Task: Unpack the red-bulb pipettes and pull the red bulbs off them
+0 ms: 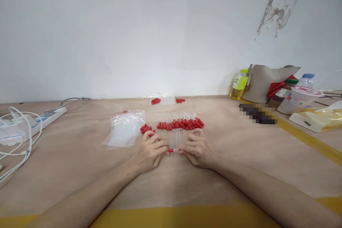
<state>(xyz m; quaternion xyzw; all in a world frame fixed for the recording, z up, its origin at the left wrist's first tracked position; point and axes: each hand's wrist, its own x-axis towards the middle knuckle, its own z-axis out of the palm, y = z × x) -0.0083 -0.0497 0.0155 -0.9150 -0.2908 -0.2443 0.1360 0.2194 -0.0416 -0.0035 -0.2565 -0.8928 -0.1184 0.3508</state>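
Observation:
My left hand [150,150] and my right hand [197,148] rest on the brown tabletop, fingers curled, and pinch between them a small clear glass dropper with a red bulb [173,150]. Just beyond it lie several bare glass tubes [177,136]. A row of finished droppers with red bulbs [181,123] lies farther back. Loose red rubber bulbs [146,128] sit by my left hand, and more red bulbs [155,100] lie near the wall.
A pile of clear plastic bags [125,130] lies to the left. A white power strip with cables [32,124] is at the far left. At the right stand a yellow bottle [239,84], a beige bag [264,82], jars and a packet [317,118].

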